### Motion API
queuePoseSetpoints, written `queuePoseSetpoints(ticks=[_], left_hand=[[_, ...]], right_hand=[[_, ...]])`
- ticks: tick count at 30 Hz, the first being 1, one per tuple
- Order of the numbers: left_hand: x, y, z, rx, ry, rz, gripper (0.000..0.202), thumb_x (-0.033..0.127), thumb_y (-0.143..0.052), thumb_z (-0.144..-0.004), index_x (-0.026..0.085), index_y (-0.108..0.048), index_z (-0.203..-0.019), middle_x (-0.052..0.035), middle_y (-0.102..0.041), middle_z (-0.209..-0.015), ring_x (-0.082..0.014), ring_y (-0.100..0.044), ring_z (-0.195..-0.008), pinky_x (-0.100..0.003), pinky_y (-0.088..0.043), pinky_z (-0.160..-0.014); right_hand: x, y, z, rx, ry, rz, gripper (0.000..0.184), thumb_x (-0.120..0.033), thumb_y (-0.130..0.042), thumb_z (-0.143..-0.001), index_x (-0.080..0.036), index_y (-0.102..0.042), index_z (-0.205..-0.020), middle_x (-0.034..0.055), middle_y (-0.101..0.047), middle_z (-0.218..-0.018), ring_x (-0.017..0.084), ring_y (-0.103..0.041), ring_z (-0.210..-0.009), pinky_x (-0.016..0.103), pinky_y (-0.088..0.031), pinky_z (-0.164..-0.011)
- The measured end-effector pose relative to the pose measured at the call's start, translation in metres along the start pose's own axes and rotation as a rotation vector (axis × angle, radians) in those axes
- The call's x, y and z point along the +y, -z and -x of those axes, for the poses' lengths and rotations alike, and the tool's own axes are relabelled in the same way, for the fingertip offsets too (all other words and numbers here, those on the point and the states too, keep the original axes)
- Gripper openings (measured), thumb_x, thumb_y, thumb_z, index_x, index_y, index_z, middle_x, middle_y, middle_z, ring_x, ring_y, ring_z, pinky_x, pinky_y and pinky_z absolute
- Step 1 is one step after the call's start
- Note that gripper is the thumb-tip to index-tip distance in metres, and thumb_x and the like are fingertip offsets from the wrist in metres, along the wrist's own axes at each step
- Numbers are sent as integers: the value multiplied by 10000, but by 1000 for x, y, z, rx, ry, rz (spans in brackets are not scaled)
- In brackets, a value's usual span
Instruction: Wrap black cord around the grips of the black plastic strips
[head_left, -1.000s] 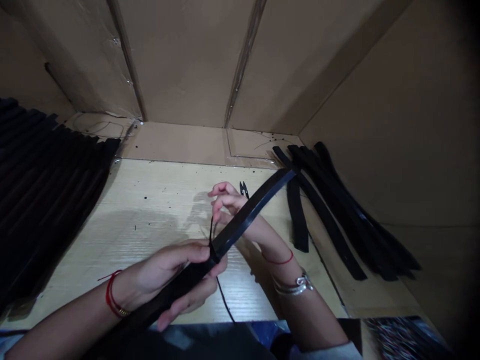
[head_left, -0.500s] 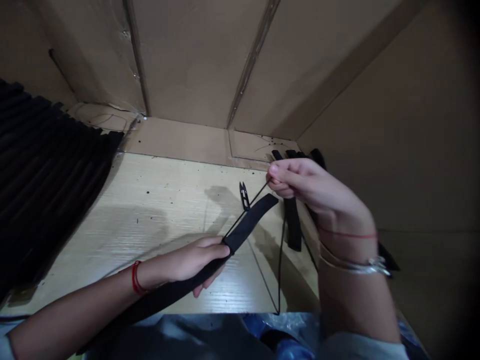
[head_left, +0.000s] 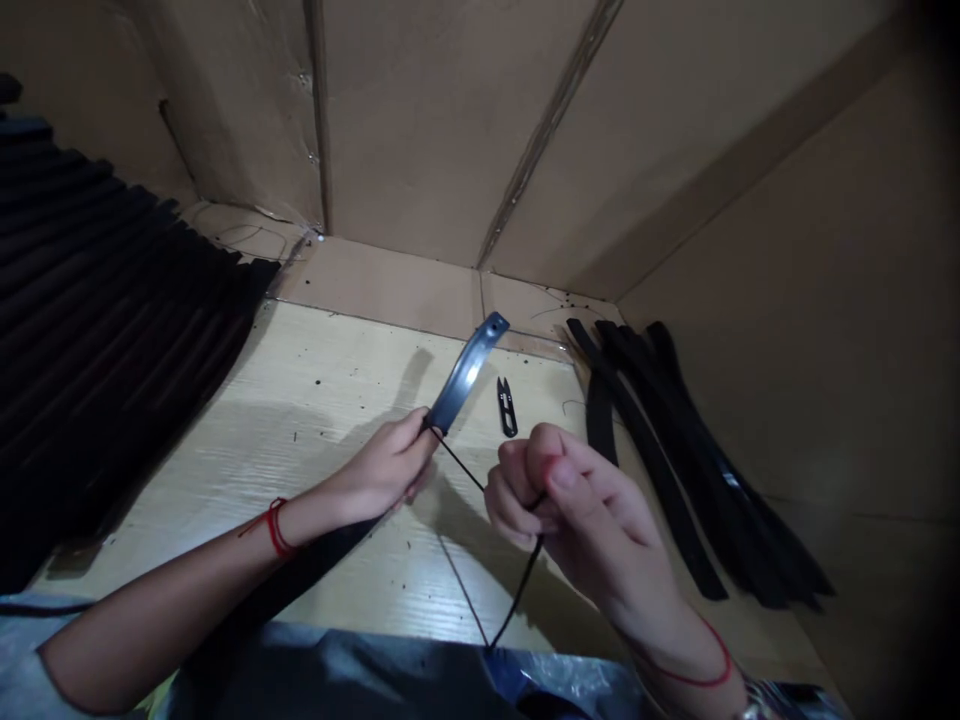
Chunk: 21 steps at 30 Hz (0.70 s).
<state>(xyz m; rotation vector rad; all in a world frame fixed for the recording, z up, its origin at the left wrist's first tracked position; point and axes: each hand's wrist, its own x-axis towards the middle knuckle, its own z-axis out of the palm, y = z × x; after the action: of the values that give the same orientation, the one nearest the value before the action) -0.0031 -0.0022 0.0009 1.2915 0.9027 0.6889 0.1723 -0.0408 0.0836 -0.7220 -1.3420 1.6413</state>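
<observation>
Left hand (head_left: pixel 384 468) closes firmly around a glossy black strip (head_left: pixel 466 372), held up above the counter (head_left: pixel 315 400); right hand (head_left: pixel 574 510) pinches a black cord (head_left: pixel 459 460) tied to it (best kept taut, clear of the thread snips (head_left: pixel 507 407)).

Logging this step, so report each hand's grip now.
Left hand: closed, holding a black strap.
Right hand: closed, pinching a black cord.

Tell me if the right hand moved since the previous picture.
Yes, toward the person: the right hand was level with the thread snips, off to their right, and now sits below and right of them.
</observation>
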Motion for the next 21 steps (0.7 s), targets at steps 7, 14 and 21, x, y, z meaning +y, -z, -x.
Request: queuePoseSetpoints(ticks=[7,14,21], left_hand=[[11,14,1,16,-76,66,276,430,-416,-1010,194,-368,-875,62,-466,-515,-74,-418,-346,-134,-334,-330],[18,19,2,53,-73,162,243,384,-437,-995,193,-364,-865,68,-481,-501,-78,-433,-335,-129,-345,-332],[24,19,6,27,-76,334,205,348,-341,-984,186,-349,-860,29,-530,-496,-85,-451,-318,-109,-316,-313]], right_hand=[[25,16,-20,356,26,583,437,-370,-654,-877,-210,-315,-653,-71,-269,-567,84,-212,-512,252,-167,-475],[40,10,-42,279,59,802,181,-265,-669,-851,-185,-581,-986,-108,-290,-502,82,-266,-454,231,-222,-468],[55,19,-47,255,93,699,230,-284,-631,-871,-143,-671,-694,-65,-284,-499,77,-253,-472,244,-225,-473]])
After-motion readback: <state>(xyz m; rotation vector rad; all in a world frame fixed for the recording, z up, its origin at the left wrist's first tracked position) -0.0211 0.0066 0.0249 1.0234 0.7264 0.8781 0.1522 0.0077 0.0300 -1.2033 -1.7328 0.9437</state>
